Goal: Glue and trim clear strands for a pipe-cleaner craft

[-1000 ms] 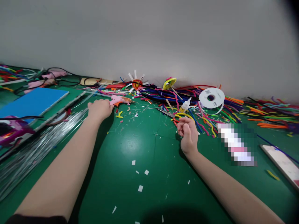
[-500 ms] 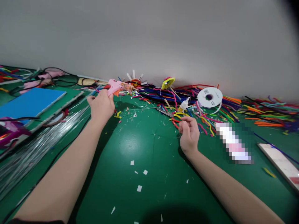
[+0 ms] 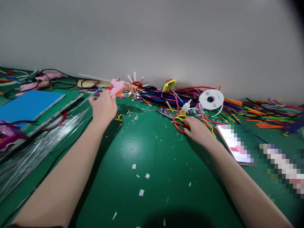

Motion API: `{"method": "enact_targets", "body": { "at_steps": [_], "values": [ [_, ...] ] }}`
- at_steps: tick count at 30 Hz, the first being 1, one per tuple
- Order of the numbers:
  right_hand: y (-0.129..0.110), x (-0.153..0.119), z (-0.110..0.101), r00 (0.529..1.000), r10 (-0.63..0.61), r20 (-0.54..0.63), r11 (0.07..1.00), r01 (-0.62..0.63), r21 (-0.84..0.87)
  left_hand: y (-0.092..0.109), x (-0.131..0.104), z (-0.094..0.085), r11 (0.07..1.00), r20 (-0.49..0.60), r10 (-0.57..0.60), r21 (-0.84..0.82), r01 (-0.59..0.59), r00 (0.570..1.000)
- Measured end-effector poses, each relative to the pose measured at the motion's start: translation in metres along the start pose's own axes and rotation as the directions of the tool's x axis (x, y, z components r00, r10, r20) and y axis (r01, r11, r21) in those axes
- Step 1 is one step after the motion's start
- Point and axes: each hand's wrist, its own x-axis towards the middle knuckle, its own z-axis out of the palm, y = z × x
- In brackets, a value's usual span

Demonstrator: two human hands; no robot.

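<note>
Nearest on the green surface [image 3: 118, 186], white scraps [image 3: 141, 192] lie scattered between the two forearms. Beside the left forearm a black cable [image 3: 68, 148] runs along the surface, next to a loose sheaf of clear strips [image 3: 45, 141]. Well over to the right lies a phone [image 3: 229, 134], its screen lit and partly masked by pixels. The right hand [image 3: 196, 129], palm down, is at the red handles of the scissors [image 3: 173, 117], which lie just right of centre with blades pointing away and to the left; its fingers are bent over the handles, but I cannot tell whether they have closed on them. A small plastic eye [image 3: 136, 118] lies between the hands. The left hand [image 3: 104, 106] has its fingers wrapped around the grip of a pink glue gun [image 3: 117, 86], held up left of centre, nozzle to the right. Further left lies a blue board [image 3: 30, 104]. Beyond the right hand stand a tilted white-capped bottle [image 3: 186, 107] and, to its right, a white spool [image 3: 218, 96]. Behind them, a heap of coloured pipe cleaners [image 3: 156, 96], with a yellow disc [image 3: 169, 85] above it, stretches along the grey wall [image 3: 152, 41].
</note>
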Motion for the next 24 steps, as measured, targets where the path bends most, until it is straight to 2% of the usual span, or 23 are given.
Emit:
{"method": "enact_targets", "body": {
  "at_steps": [4, 8, 11, 18, 24],
  "values": [
    [0.004, 0.002, 0.009, 0.997, 0.063, -0.036, 0.997, -0.064, -0.045, 0.001, 0.001, -0.001, 0.999, 0.001, -0.004, -0.031, 0.004, 1.000],
    [-0.002, 0.002, 0.009, 0.991, 0.070, -0.113, 0.989, -0.084, -0.123, 0.000, 0.002, 0.000, 1.000, -0.003, -0.002, -0.022, 0.002, 1.000],
    [-0.007, 0.000, 0.001, 0.983, 0.078, -0.164, 0.976, -0.109, -0.190, -0.001, 0.003, 0.001, 1.000, -0.001, -0.018, -0.012, 0.018, 1.000],
    [-0.021, -0.002, -0.024, 0.971, 0.165, -0.173, 0.951, -0.204, -0.233, 0.000, 0.005, -0.002, 0.999, 0.025, -0.039, -0.027, 0.039, 0.999],
    [-0.013, 0.000, -0.028, 0.972, 0.067, -0.227, 0.971, -0.116, -0.211, 0.001, 0.005, -0.003, 0.999, 0.029, -0.035, -0.016, 0.036, 0.999]
  ]
}}
